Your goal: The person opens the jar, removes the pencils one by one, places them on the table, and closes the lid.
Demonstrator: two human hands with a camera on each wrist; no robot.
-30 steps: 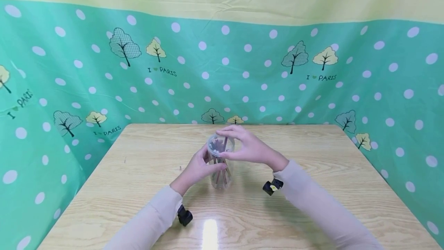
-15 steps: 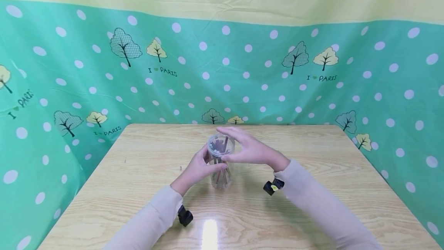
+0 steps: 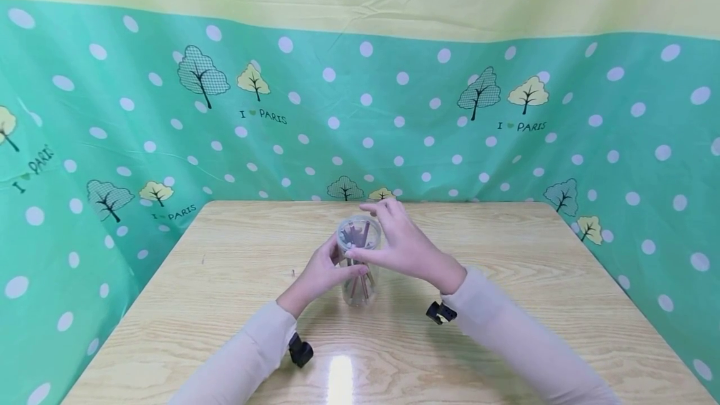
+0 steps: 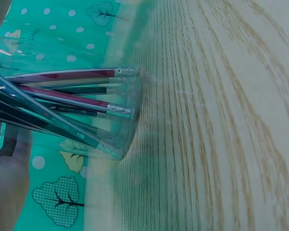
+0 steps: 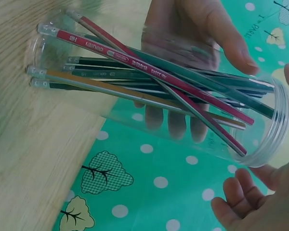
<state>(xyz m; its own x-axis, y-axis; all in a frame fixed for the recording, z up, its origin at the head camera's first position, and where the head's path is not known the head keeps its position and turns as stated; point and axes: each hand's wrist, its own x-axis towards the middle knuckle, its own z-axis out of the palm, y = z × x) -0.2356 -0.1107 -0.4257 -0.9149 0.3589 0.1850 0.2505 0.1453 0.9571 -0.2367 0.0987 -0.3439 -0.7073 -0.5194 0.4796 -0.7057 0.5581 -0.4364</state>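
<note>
A clear plastic jar [image 5: 120, 113] with a clear screw lid [image 5: 281, 120] stands upright on the table. Inside lie several pencils [image 4: 62, 96], some dark green, some red, one brownish, with metal ends down at the jar's base. My left hand [image 3: 320, 274] grips the jar's side, its thumb in front and its fingers behind. Over the top, my right hand [image 3: 405, 245] spans the lid, thumb at the near edge and index finger at the far edge. Its other fingers curl loosely off the rim in the right wrist view.
The wood-grain table [image 3: 225, 305] ends at a green dotted cloth [image 3: 394, 142] hanging behind and at both sides. A tiny scrap [image 3: 292, 272] lies left of the jar. Black wrist cameras [image 3: 300, 352] hang under both sleeves.
My right hand has turned about the lid: its thumb has moved left along the near edge and its fingers right at the far edge. Left hand and jar stay still.
</note>
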